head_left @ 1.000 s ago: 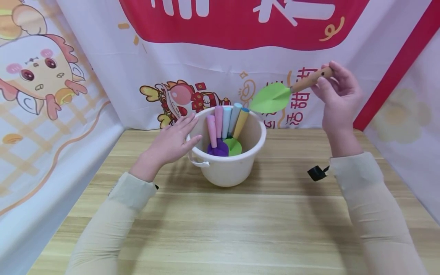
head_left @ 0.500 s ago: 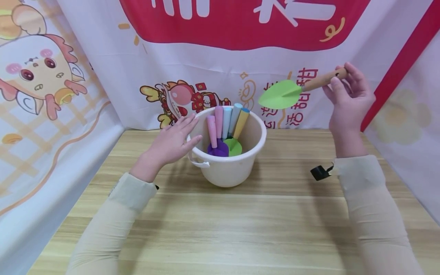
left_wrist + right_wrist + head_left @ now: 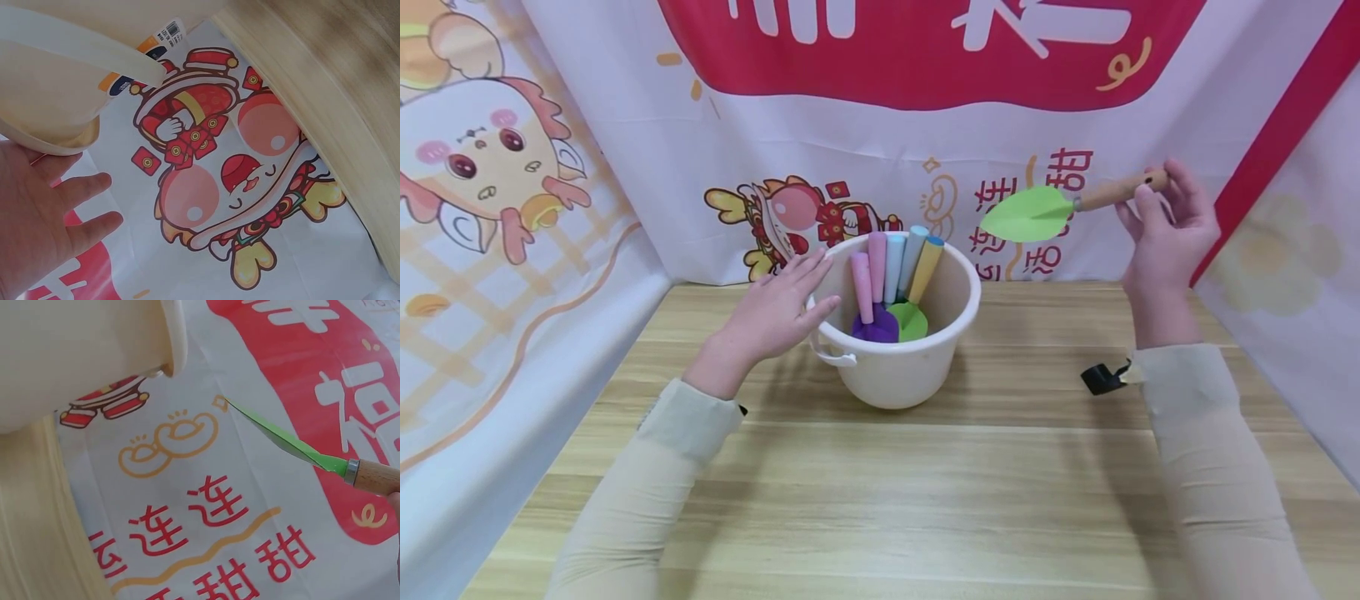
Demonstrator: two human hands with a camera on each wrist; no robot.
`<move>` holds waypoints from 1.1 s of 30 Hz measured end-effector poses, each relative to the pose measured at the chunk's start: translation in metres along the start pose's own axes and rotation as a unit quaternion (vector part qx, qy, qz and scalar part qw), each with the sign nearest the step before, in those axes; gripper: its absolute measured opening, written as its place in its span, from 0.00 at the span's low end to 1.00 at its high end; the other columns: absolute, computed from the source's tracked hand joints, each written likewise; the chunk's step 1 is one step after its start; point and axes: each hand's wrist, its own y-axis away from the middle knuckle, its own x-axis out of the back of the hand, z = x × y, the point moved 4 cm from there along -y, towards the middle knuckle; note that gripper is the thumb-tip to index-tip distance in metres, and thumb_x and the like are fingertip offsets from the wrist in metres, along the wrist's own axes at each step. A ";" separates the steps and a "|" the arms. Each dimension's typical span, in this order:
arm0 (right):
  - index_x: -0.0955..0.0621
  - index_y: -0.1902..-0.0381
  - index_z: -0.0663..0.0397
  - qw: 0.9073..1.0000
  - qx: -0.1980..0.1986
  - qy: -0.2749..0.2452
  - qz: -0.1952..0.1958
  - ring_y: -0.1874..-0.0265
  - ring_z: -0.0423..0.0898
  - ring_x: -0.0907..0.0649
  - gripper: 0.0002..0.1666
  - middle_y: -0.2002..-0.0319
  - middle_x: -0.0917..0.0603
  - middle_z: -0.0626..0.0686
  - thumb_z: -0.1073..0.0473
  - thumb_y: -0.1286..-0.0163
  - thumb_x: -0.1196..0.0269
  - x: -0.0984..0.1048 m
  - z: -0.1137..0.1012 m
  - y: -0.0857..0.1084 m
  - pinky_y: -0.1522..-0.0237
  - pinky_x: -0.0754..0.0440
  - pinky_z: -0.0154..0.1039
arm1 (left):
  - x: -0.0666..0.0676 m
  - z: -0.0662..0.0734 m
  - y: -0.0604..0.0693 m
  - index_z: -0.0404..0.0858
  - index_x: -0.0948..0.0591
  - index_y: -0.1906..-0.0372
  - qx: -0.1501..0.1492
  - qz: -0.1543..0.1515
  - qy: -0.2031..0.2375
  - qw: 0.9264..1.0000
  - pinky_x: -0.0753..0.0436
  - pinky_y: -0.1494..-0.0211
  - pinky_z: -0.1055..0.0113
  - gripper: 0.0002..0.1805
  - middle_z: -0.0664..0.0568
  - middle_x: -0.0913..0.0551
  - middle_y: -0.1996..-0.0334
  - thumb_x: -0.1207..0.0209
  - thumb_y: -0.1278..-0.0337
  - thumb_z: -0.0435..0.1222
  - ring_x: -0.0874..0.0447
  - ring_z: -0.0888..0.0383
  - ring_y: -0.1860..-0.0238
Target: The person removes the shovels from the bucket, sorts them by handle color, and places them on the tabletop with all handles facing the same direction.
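Note:
My right hand grips the wooden handle of a garden trowel with a green, leaf-shaped blade. The trowel is held in the air to the right of a white bucket, its blade pointing left; the right wrist view shows the trowel nearly edge-on. Straight fingers of my left hand rest on the bucket's left rim, and the left wrist view shows that hand with fingers spread. Several tools stand in the bucket, with pink handles, pale blue handles and a yellow handle; purple and green blades show below.
The bucket stands on a wood-grain table near its back edge. A white and red printed cloth hangs behind, with more cloth at both sides. A white bail handle sits at the bucket's left side.
My right hand has moved right, away from the bucket, carrying the trowel, then sunk slightly. The left hand and the bucket have stayed in place.

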 end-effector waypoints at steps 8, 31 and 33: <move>0.16 0.42 0.54 0.999 -0.020 0.010 0.023 0.35 0.50 0.22 0.23 0.41 0.20 0.56 0.68 0.35 0.29 0.016 0.013 -0.004 0.50 0.15 0.38 | -0.001 0.000 0.000 0.45 0.48 0.17 0.001 0.003 0.001 1.000 0.53 0.26 0.28 0.40 0.53 0.57 0.17 0.58 0.23 0.59 0.60 0.44 0.18; 0.19 0.40 0.55 0.993 -0.081 -0.033 0.074 0.39 0.49 0.18 0.23 0.41 0.21 0.55 0.70 0.31 0.33 0.060 0.049 0.002 0.50 0.14 0.39 | -0.002 -0.002 0.000 0.46 0.48 0.16 -0.002 0.006 -0.003 1.000 0.52 0.25 0.29 0.41 0.53 0.56 0.17 0.59 0.23 0.61 0.60 0.43 0.18; 0.19 0.40 0.56 0.993 -0.084 -0.040 0.078 0.41 0.50 0.17 0.22 0.43 0.20 0.56 0.72 0.31 0.34 0.063 0.054 0.003 0.51 0.14 0.40 | -0.002 -0.002 0.000 0.46 0.48 0.16 -0.004 0.007 -0.003 1.000 0.52 0.26 0.28 0.41 0.53 0.56 0.17 0.59 0.23 0.61 0.59 0.43 0.18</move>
